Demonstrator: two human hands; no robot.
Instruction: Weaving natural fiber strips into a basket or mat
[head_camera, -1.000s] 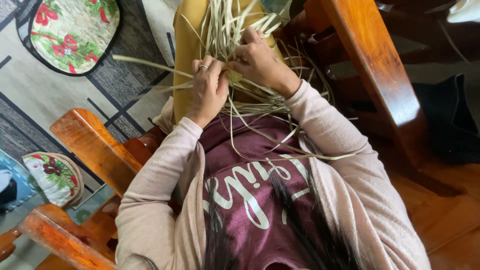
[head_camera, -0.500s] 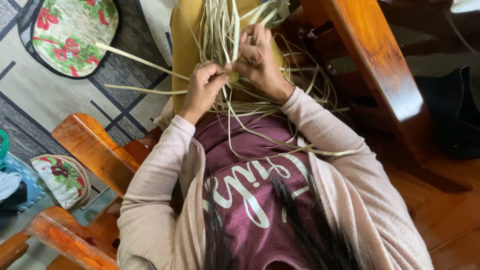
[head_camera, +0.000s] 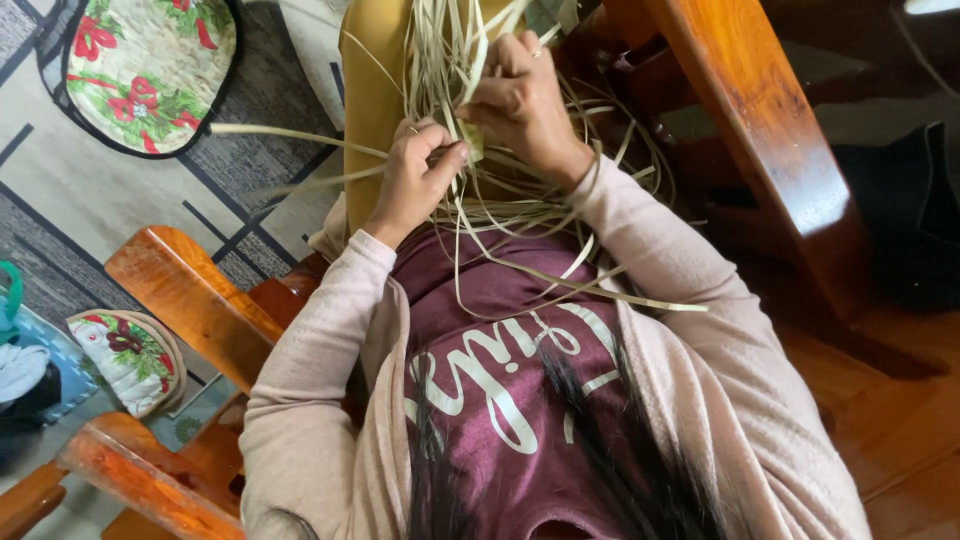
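From the head view, our left hand (head_camera: 415, 178) and right hand (head_camera: 517, 105) both pinch closed on the pale straw strips (head_camera: 520, 215), which lie over our lap between the wooden chair arms (head_camera: 190, 300).

Pale straw-coloured strips (head_camera: 470, 60); maroon shirt (head_camera: 500, 330), white lettering; pink sleeves (head_camera: 320, 340); red-floral cushion (head_camera: 145, 65); orange-brown wood chair (head_camera: 760, 130).
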